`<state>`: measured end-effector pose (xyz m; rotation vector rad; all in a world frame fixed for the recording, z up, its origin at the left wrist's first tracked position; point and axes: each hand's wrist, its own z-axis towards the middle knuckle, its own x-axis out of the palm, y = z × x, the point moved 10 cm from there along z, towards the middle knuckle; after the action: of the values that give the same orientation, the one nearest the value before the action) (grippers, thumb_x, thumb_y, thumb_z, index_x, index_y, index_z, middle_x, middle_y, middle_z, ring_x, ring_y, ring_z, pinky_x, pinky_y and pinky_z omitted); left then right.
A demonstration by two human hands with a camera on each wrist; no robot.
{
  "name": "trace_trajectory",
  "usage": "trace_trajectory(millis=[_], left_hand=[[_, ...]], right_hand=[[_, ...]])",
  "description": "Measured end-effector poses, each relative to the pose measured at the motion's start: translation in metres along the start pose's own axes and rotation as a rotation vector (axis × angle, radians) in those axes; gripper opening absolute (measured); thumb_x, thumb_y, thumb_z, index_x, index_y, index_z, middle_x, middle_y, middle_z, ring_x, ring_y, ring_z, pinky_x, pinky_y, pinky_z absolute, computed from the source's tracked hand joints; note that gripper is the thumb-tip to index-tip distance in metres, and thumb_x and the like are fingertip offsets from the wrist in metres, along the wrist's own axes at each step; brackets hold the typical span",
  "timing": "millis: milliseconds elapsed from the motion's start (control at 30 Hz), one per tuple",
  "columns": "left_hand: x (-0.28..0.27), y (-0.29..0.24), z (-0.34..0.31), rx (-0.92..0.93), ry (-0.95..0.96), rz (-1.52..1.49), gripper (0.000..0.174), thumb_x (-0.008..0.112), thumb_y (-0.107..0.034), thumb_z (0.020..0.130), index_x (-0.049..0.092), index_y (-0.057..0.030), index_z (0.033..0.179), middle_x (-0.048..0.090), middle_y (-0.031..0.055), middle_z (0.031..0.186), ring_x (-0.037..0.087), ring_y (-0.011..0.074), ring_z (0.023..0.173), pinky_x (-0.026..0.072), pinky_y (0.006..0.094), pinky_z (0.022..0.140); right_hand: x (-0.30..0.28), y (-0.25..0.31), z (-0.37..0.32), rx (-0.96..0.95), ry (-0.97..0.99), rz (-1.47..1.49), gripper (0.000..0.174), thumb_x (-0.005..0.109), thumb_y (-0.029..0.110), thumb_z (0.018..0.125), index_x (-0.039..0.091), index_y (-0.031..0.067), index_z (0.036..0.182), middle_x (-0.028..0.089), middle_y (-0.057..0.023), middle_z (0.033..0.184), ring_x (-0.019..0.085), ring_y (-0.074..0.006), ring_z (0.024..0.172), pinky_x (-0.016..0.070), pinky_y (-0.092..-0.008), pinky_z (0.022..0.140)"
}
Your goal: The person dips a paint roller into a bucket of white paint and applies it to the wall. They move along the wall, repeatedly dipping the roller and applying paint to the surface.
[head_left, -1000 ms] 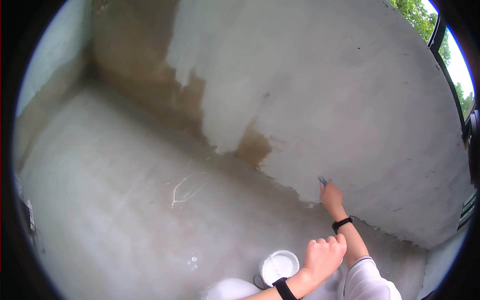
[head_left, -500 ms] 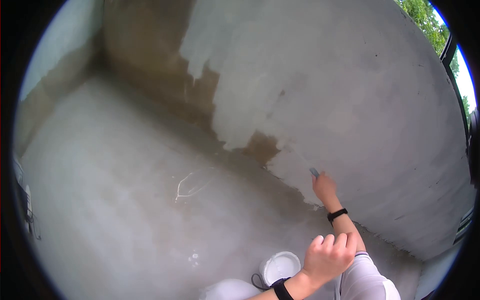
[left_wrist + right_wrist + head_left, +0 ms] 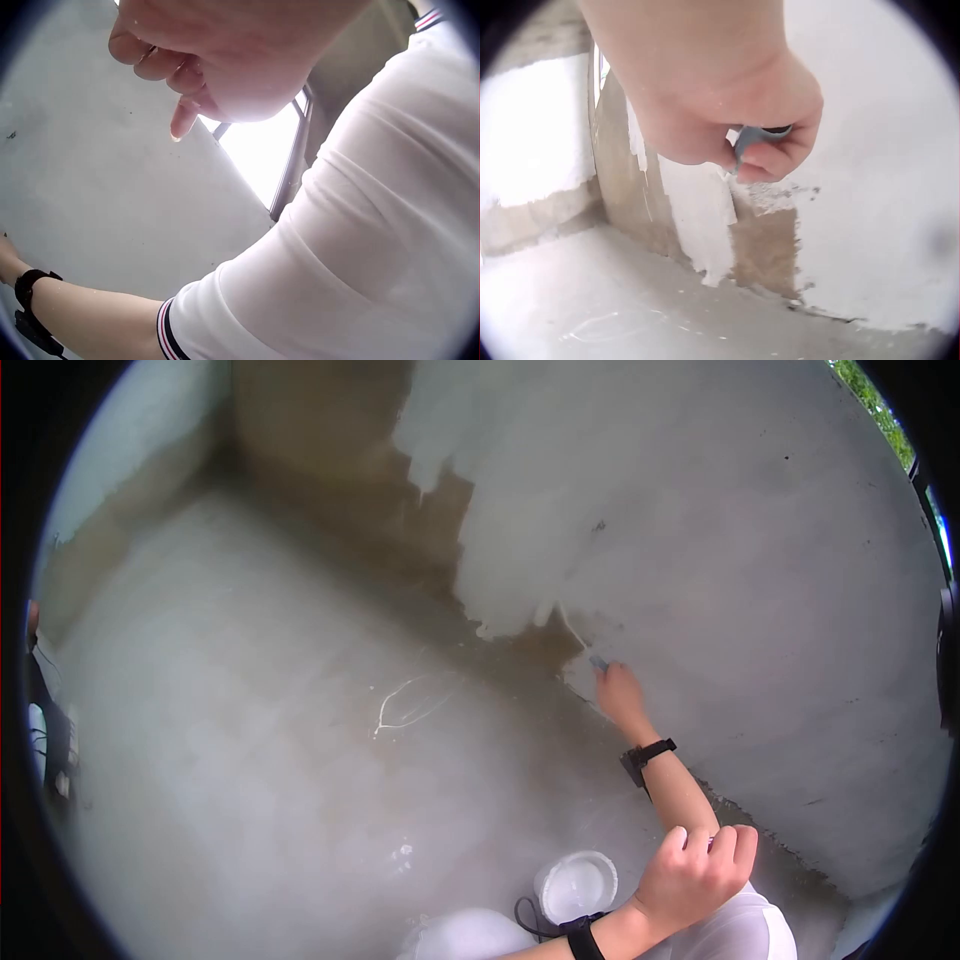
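My right hand grips the blue-grey handle of a putty knife low at the wall. The tool's thin pale blade reaches up to the edge of a bare brown patch. In the right wrist view, fingers curl round the handle, while the blade is mostly hidden behind the hand. My left hand hovers in front of the right forearm, its fingers loosely curled with nothing held. Seen from the left wrist, that hand hangs beside the white sleeve.
A white bucket of white paste stands on the grey floor near a knee. Whitish coating covers much of the wall; brown bare wall shows further left. Pale splashes mark the floor.
The right hand has moved up and left along the wall with the putty knife, reaching the brown patch, whose upper part now has white streaks. The head view has shifted; the left hand stays loosely curled.
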<state>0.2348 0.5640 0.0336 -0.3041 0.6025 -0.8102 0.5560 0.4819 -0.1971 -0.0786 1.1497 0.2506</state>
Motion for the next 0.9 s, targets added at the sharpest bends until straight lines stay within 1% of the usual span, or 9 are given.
trace_trajectory(millis=[67, 100, 300, 400, 467, 567, 667, 767, 900], left_hand=[[-0.007, 0.014, 0.001, -0.014, -0.022, 0.071, 0.011, 0.06, -0.006, 0.066, 0.051, -0.0131, 0.067, 0.031, -0.0045, 0.055, 0.032, 0.0073, 0.047, 0.0206, 0.0245, 0.043], [-0.011, 0.02, 0.001, -0.021, -0.018, 0.079, 0.011, 0.06, -0.006, 0.066, 0.052, -0.0131, 0.067, 0.031, -0.0046, 0.055, 0.032, 0.0073, 0.047, 0.0202, 0.0246, 0.043], [-0.012, 0.034, 0.003, -0.043, -0.042, 0.037, 0.011, 0.06, -0.006, 0.066, 0.053, -0.0128, 0.067, 0.03, -0.0047, 0.055, 0.03, 0.0073, 0.048, 0.0193, 0.0249, 0.043], [-0.007, 0.027, 0.002, -0.043, -0.038, -0.024, 0.01, 0.06, -0.005, 0.066, 0.053, -0.0125, 0.067, 0.03, -0.0044, 0.056, 0.03, 0.0074, 0.048, 0.0192, 0.025, 0.043], [-0.005, 0.017, 0.003, -0.034, -0.024, -0.032, 0.01, 0.059, -0.005, 0.066, 0.053, -0.0123, 0.067, 0.03, -0.0043, 0.056, 0.03, 0.0076, 0.048, 0.0193, 0.025, 0.043], [-0.004, 0.002, 0.001, -0.016, -0.036, -0.105, 0.01, 0.059, -0.006, 0.066, 0.052, -0.0118, 0.067, 0.03, -0.0036, 0.057, 0.03, 0.0078, 0.049, 0.0197, 0.0248, 0.043], [0.006, -0.009, 0.0, -0.012, 0.013, -0.114, 0.01, 0.059, -0.006, 0.066, 0.051, -0.0112, 0.067, 0.031, -0.0032, 0.058, 0.031, 0.0081, 0.05, 0.0208, 0.0242, 0.044], [0.004, -0.024, -0.008, -0.027, 0.028, -0.153, 0.009, 0.06, -0.006, 0.067, 0.052, -0.0103, 0.067, 0.032, -0.0031, 0.06, 0.033, 0.0088, 0.052, 0.0233, 0.0242, 0.047], [0.01, -0.063, -0.03, -0.004, 0.115, -0.248, 0.007, 0.062, -0.009, 0.07, 0.056, -0.0067, 0.07, 0.035, -0.0028, 0.061, 0.036, 0.0098, 0.056, 0.0269, 0.0255, 0.05]], right_hand=[[0.04, -0.005, 0.005, 0.119, 0.193, 0.066, 0.034, 0.05, 0.034, 0.098, 0.057, 0.0, 0.098, 0.066, -0.024, 0.08, 0.065, -0.0459, 0.077, 0.051, -0.0562, 0.07], [0.04, -0.008, -0.002, 0.12, 0.2, 0.074, 0.034, 0.05, 0.034, 0.098, 0.057, 0.0, 0.098, 0.066, -0.024, 0.08, 0.065, -0.0459, 0.077, 0.051, -0.0562, 0.07], [-0.004, -0.131, -0.086, 0.266, 0.293, -0.26, 0.036, 0.049, 0.035, 0.099, 0.05, -0.0002, 0.108, 0.067, -0.0239, 0.081, 0.067, -0.0435, 0.074, 0.0528, -0.0529, 0.063], [-0.019, -0.155, -0.114, 0.288, 0.354, -0.399, 0.038, 0.05, 0.035, 0.099, 0.05, -0.0012, 0.11, 0.068, -0.0229, 0.08, 0.068, -0.0422, 0.074, 0.0533, -0.0527, 0.064], [-0.014, -0.141, -0.097, 0.233, 0.325, -0.391, 0.038, 0.05, 0.035, 0.098, 0.05, -0.0016, 0.109, 0.068, -0.0229, 0.079, 0.068, -0.042, 0.074, 0.0537, -0.0523, 0.064], [0.011, -0.074, -0.051, 0.077, 0.275, -0.304, 0.037, 0.052, 0.034, 0.097, 0.053, -0.0018, 0.106, 0.068, -0.023, 0.08, 0.068, -0.0414, 0.073, 0.0544, -0.051, 0.065], [0.029, -0.028, -0.029, 0.067, 0.292, -0.164, 0.038, 0.051, 0.035, 0.097, 0.057, -0.0022, 0.102, 0.067, -0.024, 0.08, 0.067, -0.0439, 0.075, 0.0532, -0.0536, 0.067], [0.027, -0.055, -0.049, 0.118, 0.328, -0.03, 0.039, 0.048, 0.037, 0.097, 0.06, -0.0008, 0.098, 0.067, -0.025, 0.08, 0.065, -0.0467, 0.08, 0.0516, -0.0547, 0.071], [-0.059, -0.124, -0.115, 0.218, 0.469, -0.097, 0.046, 0.052, 0.044, 0.095, 0.063, 0.0004, 0.09, 0.067, -0.0237, 0.081, 0.065, -0.0442, 0.082, 0.0507, -0.051, 0.07]])
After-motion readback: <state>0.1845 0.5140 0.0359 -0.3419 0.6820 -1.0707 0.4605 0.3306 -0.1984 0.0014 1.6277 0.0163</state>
